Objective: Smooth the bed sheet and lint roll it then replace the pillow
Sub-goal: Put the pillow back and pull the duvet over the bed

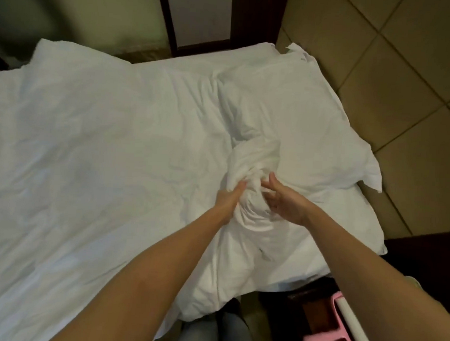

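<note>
A white bed sheet [90,151] covers the bed, wrinkled across its width. A white pillow [298,122] lies at the right side of the bed. In front of it a bunch of white fabric [247,161] is gathered up. My left hand [230,193] grips this bunch from the left, fingers buried in the cloth. My right hand [282,198] is beside the bunch on the right, fingers spread and relaxed, touching the cloth. A pink lint roller [341,322] with a white roll lies at the lower right, off the bed.
A tiled floor [403,75] runs along the right of the bed. A dark wooden headboard or frame [199,19] stands at the far edge. Dark furniture [421,256] sits at the right beside the bed, with the roller on a brown surface below it.
</note>
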A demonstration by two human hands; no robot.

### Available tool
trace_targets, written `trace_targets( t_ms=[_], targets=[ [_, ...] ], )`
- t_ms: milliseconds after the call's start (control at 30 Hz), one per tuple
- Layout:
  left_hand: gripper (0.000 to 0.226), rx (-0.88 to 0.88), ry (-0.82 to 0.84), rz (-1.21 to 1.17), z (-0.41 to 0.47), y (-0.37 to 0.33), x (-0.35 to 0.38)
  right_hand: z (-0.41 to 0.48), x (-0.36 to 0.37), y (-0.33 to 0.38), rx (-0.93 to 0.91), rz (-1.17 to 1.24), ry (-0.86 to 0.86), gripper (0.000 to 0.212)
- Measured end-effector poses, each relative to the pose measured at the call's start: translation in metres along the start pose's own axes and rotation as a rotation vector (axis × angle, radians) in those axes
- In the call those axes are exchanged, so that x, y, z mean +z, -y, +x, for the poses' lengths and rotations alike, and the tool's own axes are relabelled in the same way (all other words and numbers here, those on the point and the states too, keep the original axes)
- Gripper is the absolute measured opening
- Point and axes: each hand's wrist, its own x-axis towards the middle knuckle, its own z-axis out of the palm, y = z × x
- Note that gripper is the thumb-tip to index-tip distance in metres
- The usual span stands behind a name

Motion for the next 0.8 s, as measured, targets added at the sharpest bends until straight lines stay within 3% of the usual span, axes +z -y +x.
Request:
trace_targets(
  t_ms=[67,133,200,233,300,400,433,500,533,600,633,700,733,800],
  targets=[
    [0.06,0.063,-0.072,-0.008,0.011,-0.011,-0.015,-0.001,-0.014,0.001,-0.12,-0.21,-0.053,0.064],
    [0.061,0.08,-0.119,-0.099,0.017,-0.028,-0.044,0.0,-0.024,-0.001,-0.089,-0.72,-0.126,0.091],
    [0.074,0.03,0.017,-0.242,0.023,-0.049,-0.073,0.009,-0.02,-0.009,0.05,-1.222,-0.135,0.126],
    [0.087,-0.001,0.107,-0.284,0.028,-0.057,-0.087,0.015,-0.01,-0.012,0.058,-1.311,-0.128,0.132],
    [0.11,-0.017,0.154,-0.288,0.034,-0.072,-0.105,0.026,0.015,-0.012,-0.005,-1.263,-0.12,0.111],
    [0.089,0.016,0.165,-0.326,0.039,-0.101,-0.12,0.021,0.042,0.004,0.034,-0.949,-0.068,0.058],
    [0.084,0.035,0.171,-0.358,0.038,-0.114,-0.124,0.012,0.044,0.009,0.073,-0.798,-0.007,0.056],
    [0.078,0.088,0.268,-0.445,0.033,-0.139,-0.115,-0.01,0.039,0.023,0.113,-0.542,0.073,0.078],
    [0.074,0.097,0.324,-0.456,0.024,-0.148,-0.095,-0.02,0.029,0.025,0.142,-0.445,0.036,0.084],
    [0.064,0.126,0.368,-0.323,-0.005,-0.14,-0.042,-0.04,-0.009,0.013,0.21,-0.344,-0.051,0.075],
    [0.062,0.155,0.407,-0.251,-0.015,-0.122,-0.015,-0.054,-0.031,0.001,0.268,-0.392,-0.139,0.065],
    [0.076,0.058,0.479,0.047,-0.027,-0.065,0.029,-0.076,-0.07,-0.032,0.497,-0.808,-0.271,0.084],
    [0.095,-0.018,0.561,0.181,-0.027,-0.031,0.048,-0.085,-0.08,-0.048,0.658,-1.013,-0.261,0.092],
    [0.107,-0.111,0.691,0.449,-0.042,0.008,0.06,-0.081,-0.087,-0.071,0.737,-1.157,-0.224,0.078]
  ],
)
